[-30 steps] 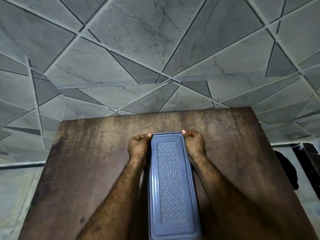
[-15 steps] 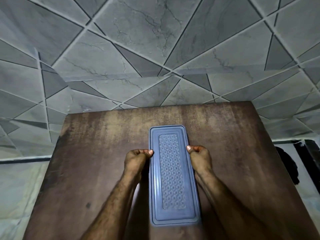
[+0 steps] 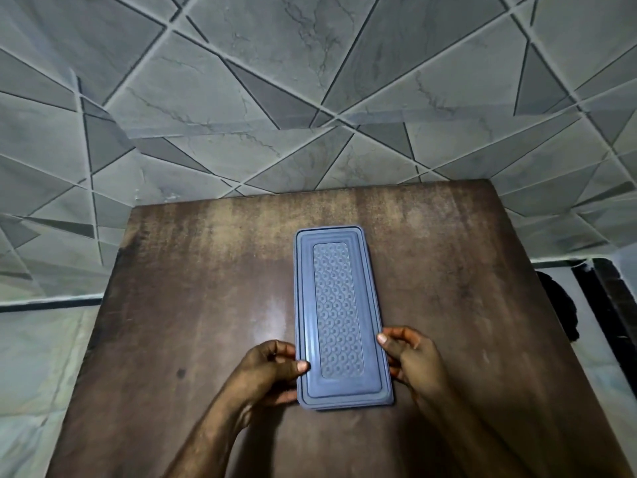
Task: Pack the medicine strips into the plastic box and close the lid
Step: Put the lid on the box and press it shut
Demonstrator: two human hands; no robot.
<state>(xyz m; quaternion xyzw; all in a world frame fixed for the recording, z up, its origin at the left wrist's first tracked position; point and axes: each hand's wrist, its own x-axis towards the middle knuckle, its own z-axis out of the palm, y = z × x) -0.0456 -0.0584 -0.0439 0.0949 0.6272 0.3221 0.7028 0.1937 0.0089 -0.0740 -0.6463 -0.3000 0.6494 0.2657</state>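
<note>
A long blue-grey plastic box (image 3: 339, 312) lies lengthwise on the brown wooden table (image 3: 193, 305), its patterned lid on top and covering it. No medicine strips show; the inside is hidden by the lid. My left hand (image 3: 272, 369) grips the box's near left edge, thumb resting on the lid's rim. My right hand (image 3: 410, 357) holds the near right edge, thumb tip against the lid's side.
The table's far edge (image 3: 310, 193) meets a grey tiled wall with dark diagonal lines. A dark object (image 3: 558, 305) sits beyond the table's right edge. Pale floor shows to the left.
Both hands have slid along the box's sides from its far end toward its near end, pinching the lid's edges. The view has shifted so the whole box sits farther up the table.
</note>
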